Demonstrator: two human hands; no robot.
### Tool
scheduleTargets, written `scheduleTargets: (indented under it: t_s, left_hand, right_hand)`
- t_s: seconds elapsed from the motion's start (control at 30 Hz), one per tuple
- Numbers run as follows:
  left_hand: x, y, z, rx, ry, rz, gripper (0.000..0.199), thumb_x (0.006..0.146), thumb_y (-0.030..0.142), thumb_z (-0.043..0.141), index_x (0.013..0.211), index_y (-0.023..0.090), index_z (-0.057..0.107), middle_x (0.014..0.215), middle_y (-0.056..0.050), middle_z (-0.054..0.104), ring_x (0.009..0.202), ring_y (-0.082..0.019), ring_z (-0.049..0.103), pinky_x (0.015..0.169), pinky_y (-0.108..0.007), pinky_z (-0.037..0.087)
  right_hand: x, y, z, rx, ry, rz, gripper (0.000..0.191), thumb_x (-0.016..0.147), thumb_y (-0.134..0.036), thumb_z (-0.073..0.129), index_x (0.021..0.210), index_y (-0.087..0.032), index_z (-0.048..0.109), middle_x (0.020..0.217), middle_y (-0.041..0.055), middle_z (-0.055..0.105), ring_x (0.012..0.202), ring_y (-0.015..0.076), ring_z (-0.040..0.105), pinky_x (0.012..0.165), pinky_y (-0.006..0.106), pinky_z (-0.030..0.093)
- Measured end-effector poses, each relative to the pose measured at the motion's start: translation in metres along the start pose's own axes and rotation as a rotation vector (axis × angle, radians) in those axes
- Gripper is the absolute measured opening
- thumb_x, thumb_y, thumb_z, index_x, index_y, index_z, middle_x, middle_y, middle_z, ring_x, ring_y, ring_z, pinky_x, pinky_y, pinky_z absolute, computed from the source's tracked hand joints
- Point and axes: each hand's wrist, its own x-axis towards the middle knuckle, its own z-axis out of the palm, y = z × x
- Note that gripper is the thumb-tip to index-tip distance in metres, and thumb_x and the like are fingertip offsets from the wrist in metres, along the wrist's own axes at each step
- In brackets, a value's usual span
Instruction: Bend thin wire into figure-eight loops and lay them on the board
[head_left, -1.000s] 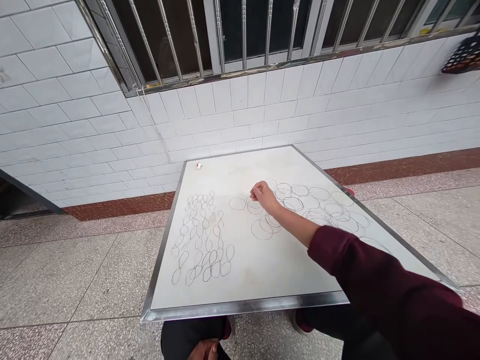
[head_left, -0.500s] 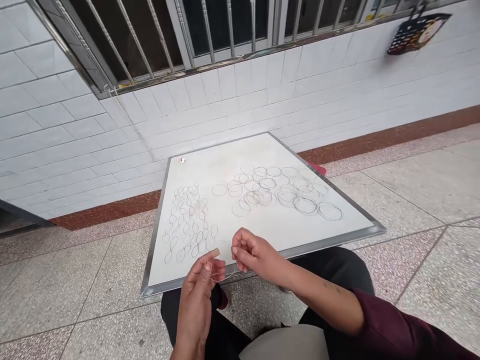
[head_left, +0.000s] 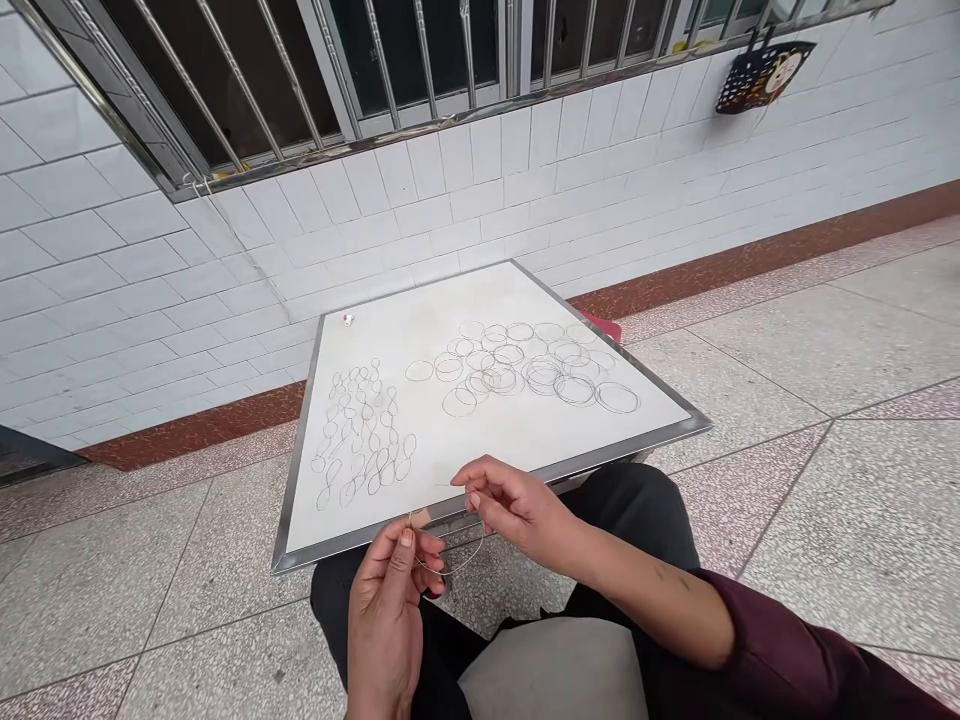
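My left hand is at the table's near edge, thumb and fingers pinched on a thin wire loop. A tan strip, like tape or a plaster, shows at its index fingertip. The wire bows down and then up to my right hand, whose thumb and fingers are closed at its other side. The exact grip there is partly hidden by the fingers. On the white table, many twisted wire pieces with small loops lie in rows at left. Plain round wire rings lie overlapping towards the right.
A small red-and-white item sits at the table's far left corner. The metal rim runs close under my hands. Behind stands a tiled wall with a barred window; a dotted bag hangs from it. Something red shows beyond the table.
My hands have drawn slightly apart, and the wire between them now bows out in a wider curve. The left hand has lowered a little. The view has shifted right.
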Motion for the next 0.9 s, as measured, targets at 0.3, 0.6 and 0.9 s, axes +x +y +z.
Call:
scheduleTargets:
  t_s: [0.3,0.6,0.9]
  left_hand:
    - [-0.008,0.0,0.002,0.14,-0.023,0.048,0.032,0.08,0.045,0.071,0.096,0.016,0.07,0.069,-0.002,0.065,0.055,-0.012,0.055,0.046,-0.022,0.042]
    - [-0.01,-0.004,0.003,0.293,-0.063,0.085,0.037,0.084,0.05,0.066,0.102,0.017,0.07,0.066,-0.001,0.064,0.049,-0.011,0.051,0.044,-0.023,0.042]
    - [-0.012,-0.004,0.002,0.375,-0.098,0.095,0.032,0.085,0.047,0.065,0.098,0.019,0.072,0.065,0.0,0.064,0.046,-0.011,0.051,0.044,-0.022,0.041]
  right_hand:
    - [-0.002,-0.003,0.002,-0.182,0.053,-0.184,0.007,0.091,-0.027,0.061,0.091,-0.022,0.065,0.079,0.0007,0.062,0.069,0.0125,0.055,0.062,0.024,0.044]
    - [-0.004,-0.002,-0.001,-0.303,0.005,-0.248,0.012,0.094,-0.029,0.058,0.092,-0.022,0.068,0.08,0.0022,0.064,0.07,0.0129,0.058,0.064,0.024,0.046]
    - [-0.006,-0.003,-0.005,-0.361,-0.056,-0.241,0.011,0.093,-0.029,0.062,0.088,-0.02,0.065,0.075,0.0007,0.062,0.071,0.0128,0.057,0.065,0.023,0.045]
